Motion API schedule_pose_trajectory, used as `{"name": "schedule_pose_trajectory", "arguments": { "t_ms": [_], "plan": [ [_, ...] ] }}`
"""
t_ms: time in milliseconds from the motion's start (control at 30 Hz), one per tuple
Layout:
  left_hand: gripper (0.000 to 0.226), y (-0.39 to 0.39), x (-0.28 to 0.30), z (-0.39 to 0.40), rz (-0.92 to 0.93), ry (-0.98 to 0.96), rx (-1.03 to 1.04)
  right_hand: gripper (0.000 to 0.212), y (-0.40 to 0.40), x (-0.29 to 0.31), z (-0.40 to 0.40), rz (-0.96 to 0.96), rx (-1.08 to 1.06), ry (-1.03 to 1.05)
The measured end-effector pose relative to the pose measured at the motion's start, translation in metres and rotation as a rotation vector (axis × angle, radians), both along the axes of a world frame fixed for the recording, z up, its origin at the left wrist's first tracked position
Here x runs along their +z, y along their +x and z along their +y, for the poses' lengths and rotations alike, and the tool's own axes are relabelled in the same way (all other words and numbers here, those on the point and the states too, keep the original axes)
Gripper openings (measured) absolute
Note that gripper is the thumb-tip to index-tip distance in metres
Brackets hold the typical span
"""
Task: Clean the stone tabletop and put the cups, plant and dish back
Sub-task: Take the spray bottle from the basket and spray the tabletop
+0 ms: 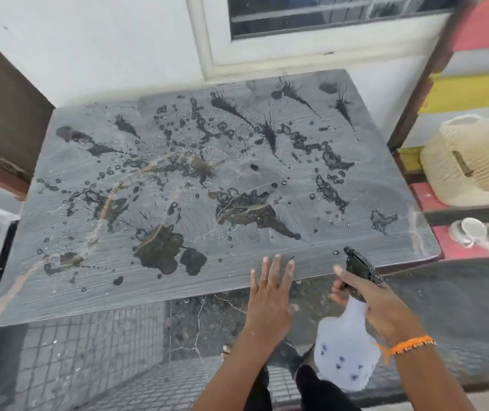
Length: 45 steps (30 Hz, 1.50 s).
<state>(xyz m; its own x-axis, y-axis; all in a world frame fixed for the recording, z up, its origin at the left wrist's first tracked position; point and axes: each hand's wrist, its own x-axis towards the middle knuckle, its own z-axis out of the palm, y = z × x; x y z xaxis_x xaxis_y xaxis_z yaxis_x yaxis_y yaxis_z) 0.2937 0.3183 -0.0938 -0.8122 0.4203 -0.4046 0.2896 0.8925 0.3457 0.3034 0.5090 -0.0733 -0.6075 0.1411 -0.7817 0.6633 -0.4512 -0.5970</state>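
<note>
The grey stone tabletop fills the middle of the view, dusty with swirl marks and covered in dark wet splashes and droplets. My right hand grips a white spray bottle with a black trigger head, its nozzle pointing over the table's near right edge. My left hand is flat with fingers spread, the fingertips resting on the near edge of the tabletop. White cups sit on a ledge to the right, partly cut off by the frame. No plant or dish can be made out.
A cream woven basket sits on a red and yellow painted bench at the right. A white wall and a window frame stand behind the table. Tiled and cracked stone floor lies below the near edge.
</note>
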Motion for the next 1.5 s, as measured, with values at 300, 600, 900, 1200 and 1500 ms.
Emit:
{"name": "schedule_pose_trajectory", "arguments": {
  "t_ms": [300, 600, 900, 1200, 1500],
  "plan": [
    [0.081, -0.006, 0.000, 0.103, -0.028, -0.050, -0.008, 0.022, -0.010, 0.003, 0.105, -0.007, -0.110, 0.123],
    [0.080, -0.020, 0.003, 0.169, 0.008, -0.066, 0.105, 0.044, 0.004, -0.006, 0.167, 0.115, -0.075, 0.160],
    [0.081, -0.092, -0.001, 0.217, 0.021, 0.042, 0.024, 0.042, -0.072, 0.000, 0.193, 0.095, 0.128, 0.457],
    [0.075, -0.155, 0.009, 0.256, -0.017, 0.156, -0.042, 0.021, -0.117, 0.040, 0.248, 0.199, -0.030, 0.345],
    [0.026, -0.205, 0.026, 0.373, -0.433, 0.518, 0.109, 0.029, -0.183, 0.050, 0.363, 0.374, -0.181, 0.778]
  ]
}}
